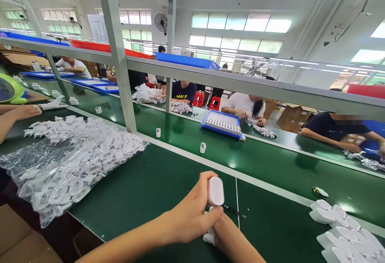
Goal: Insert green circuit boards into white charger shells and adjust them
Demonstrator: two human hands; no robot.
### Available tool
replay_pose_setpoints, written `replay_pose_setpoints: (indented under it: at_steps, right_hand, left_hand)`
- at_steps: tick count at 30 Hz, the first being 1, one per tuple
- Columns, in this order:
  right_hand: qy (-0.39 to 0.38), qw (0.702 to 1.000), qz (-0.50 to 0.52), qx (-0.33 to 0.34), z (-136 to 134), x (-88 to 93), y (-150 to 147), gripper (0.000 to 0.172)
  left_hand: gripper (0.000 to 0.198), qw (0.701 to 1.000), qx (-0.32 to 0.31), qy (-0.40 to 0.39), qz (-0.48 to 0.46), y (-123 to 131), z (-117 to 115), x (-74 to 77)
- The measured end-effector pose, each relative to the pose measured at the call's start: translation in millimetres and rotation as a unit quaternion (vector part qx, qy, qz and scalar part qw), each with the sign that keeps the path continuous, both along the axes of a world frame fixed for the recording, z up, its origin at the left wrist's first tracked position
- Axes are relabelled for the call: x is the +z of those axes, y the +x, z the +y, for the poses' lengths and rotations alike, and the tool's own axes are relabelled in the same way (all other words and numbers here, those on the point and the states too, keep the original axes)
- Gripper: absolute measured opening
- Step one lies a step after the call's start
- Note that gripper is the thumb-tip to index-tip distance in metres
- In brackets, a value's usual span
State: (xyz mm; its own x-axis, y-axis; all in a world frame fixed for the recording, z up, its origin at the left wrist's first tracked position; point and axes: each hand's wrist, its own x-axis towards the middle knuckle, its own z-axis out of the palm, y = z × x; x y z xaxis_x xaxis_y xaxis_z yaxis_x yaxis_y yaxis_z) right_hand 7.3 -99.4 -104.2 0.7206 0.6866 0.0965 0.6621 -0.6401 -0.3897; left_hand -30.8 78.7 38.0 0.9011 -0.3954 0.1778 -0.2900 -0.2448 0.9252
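Note:
My left hand (190,214) is closed around a white rounded plug housing (215,190), held upright over the green table (144,198). My right hand (221,226) sits just beneath and against it, mostly covered by the left hand, its fingers closed on a small white piece (208,237). A heap of white housings (343,235) lies at the lower right, about an arm's reach from both hands. A clear plastic bag full of white plug parts (72,162) is spread out to the left.
A green conveyor belt (270,162) beyond the table carries single white parts (202,147). A blue tray of parts (223,125) sits past it. Other people work opposite and at the left. Grey frame posts (120,66) rise ahead. A cardboard box (21,239) sits lower left.

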Motion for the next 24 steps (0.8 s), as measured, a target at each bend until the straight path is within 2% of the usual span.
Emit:
replay_pose_setpoints:
  at_steps: [2,3,5,7,9,10,12,14,15,18,21,24]
  right_hand:
    - [0.062,0.997,0.032,-0.033,-2,5.6,2,0.027]
    - [0.097,0.993,0.051,-0.045,-7,11.7,5,0.022]
    - [0.174,0.979,0.087,-0.057,-22,30.5,12,0.032]
    - [0.245,0.96,0.108,-0.075,-41,57.2,18,0.049]
    - [0.326,0.934,0.105,-0.102,-57,89.8,17,0.054]
    - [0.373,0.917,0.095,-0.109,-62,107.2,14,0.049]
    - [0.508,0.856,0.043,-0.081,-61,140.6,2,0.034]
    - [0.562,0.825,-0.022,-0.048,-50,166.8,-13,0.025]
    - [0.57,0.819,-0.052,-0.038,-41,175.4,-20,0.024]
    - [0.568,0.815,-0.116,-0.016,-15,181.2,-36,0.025]
    - [0.583,0.8,-0.139,-0.007,2,166.8,-41,0.028]
    - [0.631,0.766,-0.114,-0.034,6,151.6,-38,0.03]
  left_hand:
    - [0.047,0.998,-0.035,0.0,-0.058,15,-7,27.7]
    - [0.047,0.995,-0.04,-0.01,-0.091,21,-10,36.8]
    - [0.05,0.986,-0.026,-0.05,-0.155,31,-14,43.9]
    - [0.051,0.977,-0.001,-0.101,-0.187,39,-17,39.0]
    - [0.051,0.975,-0.004,-0.131,-0.177,45,-18,29.5]
    - [0.051,0.977,-0.014,-0.138,-0.163,46,-19,25.2]
    - [0.051,0.98,-0.036,-0.138,-0.141,48,-18,20.2]
    - [0.049,0.978,-0.048,-0.143,-0.142,49,-15,19.2]
    - [0.049,0.977,-0.054,-0.144,-0.15,49,-14,19.3]
    - [0.047,0.971,-0.069,-0.143,-0.181,48,-14,15.1]
    - [0.044,0.974,-0.032,-0.153,-0.165,45,-23,1.5]
    - [0.048,0.983,0.001,-0.15,-0.111,41,-39,-11.6]
